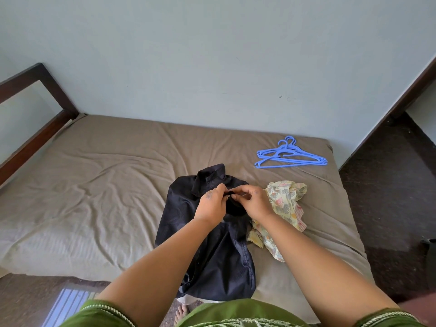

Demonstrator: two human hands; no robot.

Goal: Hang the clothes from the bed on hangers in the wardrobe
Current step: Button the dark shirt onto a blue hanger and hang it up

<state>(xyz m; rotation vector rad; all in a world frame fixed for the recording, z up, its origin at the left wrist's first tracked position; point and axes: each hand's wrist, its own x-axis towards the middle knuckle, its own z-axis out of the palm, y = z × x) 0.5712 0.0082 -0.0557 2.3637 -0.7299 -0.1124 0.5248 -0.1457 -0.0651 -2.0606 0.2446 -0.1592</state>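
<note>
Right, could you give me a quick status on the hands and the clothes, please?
Left hand and right hand both pinching the black shirt near its collar. Floral garment beside it, blue hangers unused on the bed. Nothing in the way.

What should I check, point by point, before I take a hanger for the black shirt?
1. Black shirt lies flat on the bed, collar away from the person: ok.
2. Left hand and right hand free to reach: not ok, both pinch the shirt near the collar.
3. Blue hangers on the bed, nothing on them: ok.
4. Hangers separate: not ok, they overlap in a pile.
5. Floral garment clear of the shirt: not ok, it touches the shirt's right edge.
6. Wardrobe open: cannot tell, not in view.
</note>
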